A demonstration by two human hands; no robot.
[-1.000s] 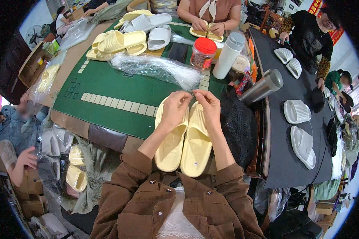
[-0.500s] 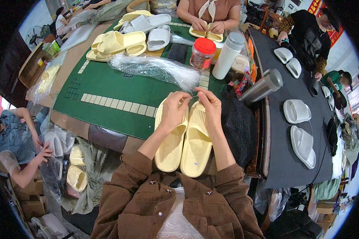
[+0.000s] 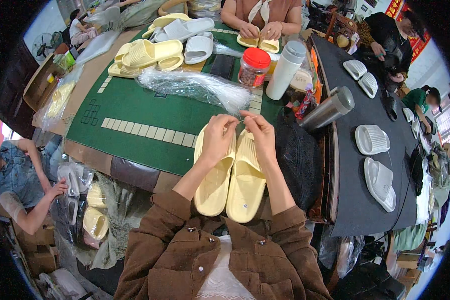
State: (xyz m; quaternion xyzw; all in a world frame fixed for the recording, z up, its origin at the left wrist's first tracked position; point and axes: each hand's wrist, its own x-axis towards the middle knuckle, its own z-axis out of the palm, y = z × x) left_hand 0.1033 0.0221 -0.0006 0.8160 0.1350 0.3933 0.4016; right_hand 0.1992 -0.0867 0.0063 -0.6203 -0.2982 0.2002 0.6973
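A pair of pale yellow slippers, the left slipper (image 3: 212, 187) and the right slipper (image 3: 246, 192), lies side by side at the table's near edge, toes pointing away from me. Over the left one's strap, my left hand (image 3: 219, 137) is closed in a pinch. My right hand (image 3: 260, 134) pinches above the right one's toe. Between my fingertips runs a thin clear strand (image 3: 242, 120), its ends hidden in my fingers. Just beyond my hands, a bundle of clear plastic strands (image 3: 195, 89) spreads across the green mat (image 3: 135, 112).
More yellow slippers (image 3: 150, 52) and grey slippers (image 3: 182, 29) are piled at the far left. A red-lidded jar (image 3: 254, 67), a white bottle (image 3: 286, 70) and a steel tumbler (image 3: 329, 107) stand to the right. Co-workers sit around, one handling slippers opposite.
My right hand shifts slightly, its fingers drawing closer over the strand; my left hand stays nearly still. At the left, a co-worker's hands move over a bagged grey slipper.
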